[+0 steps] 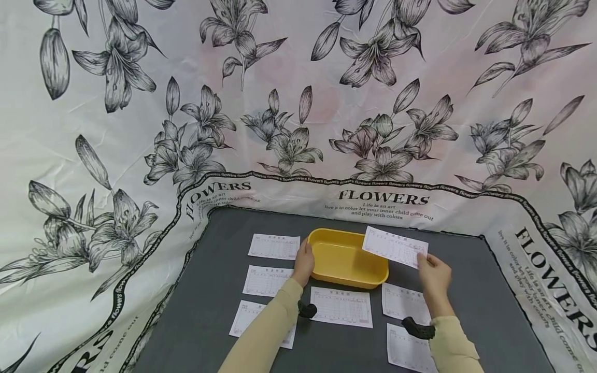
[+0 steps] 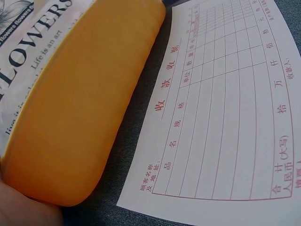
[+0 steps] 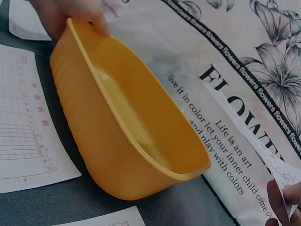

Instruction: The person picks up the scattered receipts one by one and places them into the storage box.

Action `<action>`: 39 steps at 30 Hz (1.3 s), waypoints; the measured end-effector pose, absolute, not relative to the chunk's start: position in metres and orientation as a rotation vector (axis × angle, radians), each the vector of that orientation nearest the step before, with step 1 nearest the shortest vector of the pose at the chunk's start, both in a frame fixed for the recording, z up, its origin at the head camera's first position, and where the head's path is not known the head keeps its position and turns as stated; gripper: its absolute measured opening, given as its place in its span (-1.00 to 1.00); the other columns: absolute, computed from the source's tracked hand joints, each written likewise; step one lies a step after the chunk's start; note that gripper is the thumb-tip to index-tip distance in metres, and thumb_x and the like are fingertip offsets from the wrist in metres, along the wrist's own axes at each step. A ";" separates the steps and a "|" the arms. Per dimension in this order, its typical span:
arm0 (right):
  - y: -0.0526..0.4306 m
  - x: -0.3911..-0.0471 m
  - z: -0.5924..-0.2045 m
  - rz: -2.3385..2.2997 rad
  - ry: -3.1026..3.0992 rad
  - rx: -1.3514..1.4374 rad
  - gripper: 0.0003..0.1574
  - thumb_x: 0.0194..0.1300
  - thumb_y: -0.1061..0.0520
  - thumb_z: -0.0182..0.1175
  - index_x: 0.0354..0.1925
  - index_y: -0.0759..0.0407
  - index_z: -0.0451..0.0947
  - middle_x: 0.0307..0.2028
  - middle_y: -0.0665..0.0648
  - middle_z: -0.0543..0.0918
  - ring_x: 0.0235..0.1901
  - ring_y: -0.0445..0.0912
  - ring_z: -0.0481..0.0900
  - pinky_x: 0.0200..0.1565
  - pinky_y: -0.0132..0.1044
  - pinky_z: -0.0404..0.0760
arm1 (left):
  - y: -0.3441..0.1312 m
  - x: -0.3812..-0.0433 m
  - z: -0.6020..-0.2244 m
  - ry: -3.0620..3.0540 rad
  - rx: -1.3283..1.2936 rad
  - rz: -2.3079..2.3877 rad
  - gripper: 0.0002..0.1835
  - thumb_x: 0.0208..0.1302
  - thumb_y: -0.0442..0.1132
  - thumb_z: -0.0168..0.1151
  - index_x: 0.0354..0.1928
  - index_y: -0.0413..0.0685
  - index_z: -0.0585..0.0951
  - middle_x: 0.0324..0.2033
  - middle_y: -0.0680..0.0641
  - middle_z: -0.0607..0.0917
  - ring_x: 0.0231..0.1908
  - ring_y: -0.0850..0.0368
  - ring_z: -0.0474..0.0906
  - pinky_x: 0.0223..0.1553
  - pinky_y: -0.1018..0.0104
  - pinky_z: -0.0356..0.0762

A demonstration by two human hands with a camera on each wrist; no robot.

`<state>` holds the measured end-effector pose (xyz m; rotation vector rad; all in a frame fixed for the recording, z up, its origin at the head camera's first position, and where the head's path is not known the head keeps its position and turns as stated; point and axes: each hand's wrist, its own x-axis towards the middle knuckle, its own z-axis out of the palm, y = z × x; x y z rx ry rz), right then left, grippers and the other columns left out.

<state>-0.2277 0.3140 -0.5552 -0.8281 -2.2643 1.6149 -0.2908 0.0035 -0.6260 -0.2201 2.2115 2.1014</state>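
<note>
Yellow plastic, smooth and glossy, forms an oblong tub (image 1: 342, 261) at the far middle of a dark grey table (image 1: 210, 305), its mouth facing up; whether its base touches the surface cannot be told. Its left end is clamped in the left hand (image 1: 304, 263), with the thumb over the rim and the fingers outside. At the right, the right hand (image 1: 435, 274) pinches the near right corner of a printed slip (image 1: 392, 246) between thumb and fingers, raised so that its left end overlaps the tub's far right rim in the head view.

Just near of the tub lies a white form (image 1: 342, 306) with red print and a ruled grid. Three similar sheets (image 1: 266, 280) run in a column on the left, the nearest partly covered by the left sleeve (image 1: 261, 329). Two more papers (image 1: 404, 301) lie on the right, one nearer than the other, beside the right sleeve (image 1: 452, 344). Beyond the table hangs white cloth (image 1: 298, 199) printed with black lilies and the word FLOWERS.
</note>
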 end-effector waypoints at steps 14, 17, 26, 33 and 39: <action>0.290 -0.235 -0.557 1.577 -2.324 -0.760 -0.32 0.66 -0.05 0.06 0.38 0.50 0.47 0.28 0.54 0.56 0.24 0.29 0.53 0.24 0.17 0.52 | 0.002 -0.296 -0.629 2.215 -0.216 2.112 -0.44 0.79 -0.10 -0.31 0.65 -0.18 0.19 0.58 -0.24 0.32 0.56 -0.22 0.25 0.60 -0.15 0.18; 0.284 -0.235 -0.559 1.549 -2.348 -0.736 -0.35 0.65 -0.03 0.08 0.34 0.50 0.51 0.23 0.54 0.60 0.19 0.28 0.56 0.19 0.13 0.55 | 0.002 -0.295 -0.629 2.217 -0.214 2.104 -0.44 0.79 -0.10 -0.32 0.65 -0.18 0.18 0.58 -0.24 0.31 0.57 -0.22 0.24 0.60 -0.14 0.19; 0.256 -0.236 -0.559 1.480 -2.421 -0.612 -0.41 0.60 0.01 0.16 0.26 0.51 0.58 0.17 0.54 0.66 0.15 0.33 0.63 0.18 0.18 0.60 | 0.004 -0.294 -0.631 2.217 -0.227 2.108 -0.44 0.79 -0.13 -0.32 0.64 -0.20 0.19 0.58 -0.25 0.31 0.57 -0.23 0.23 0.60 -0.16 0.18; 0.242 -0.239 -0.565 1.433 -2.484 -0.554 -0.43 0.59 0.01 0.17 0.25 0.48 0.61 0.11 0.50 0.70 0.07 0.28 0.68 0.02 -0.03 0.65 | 0.005 -0.294 -0.631 2.202 -0.214 2.134 -0.44 0.79 -0.12 -0.32 0.64 -0.20 0.20 0.57 -0.26 0.33 0.55 -0.24 0.27 0.59 -0.17 0.21; 0.235 -0.239 -0.570 1.373 -2.494 -0.547 -0.50 0.56 0.03 0.21 0.16 0.43 0.69 -0.01 0.43 0.78 -0.05 0.22 0.74 -0.15 -0.29 0.60 | 0.006 -0.295 -0.629 2.204 -0.204 2.145 -0.44 0.79 -0.14 -0.32 0.64 -0.23 0.20 0.56 -0.28 0.33 0.55 -0.26 0.26 0.59 -0.17 0.21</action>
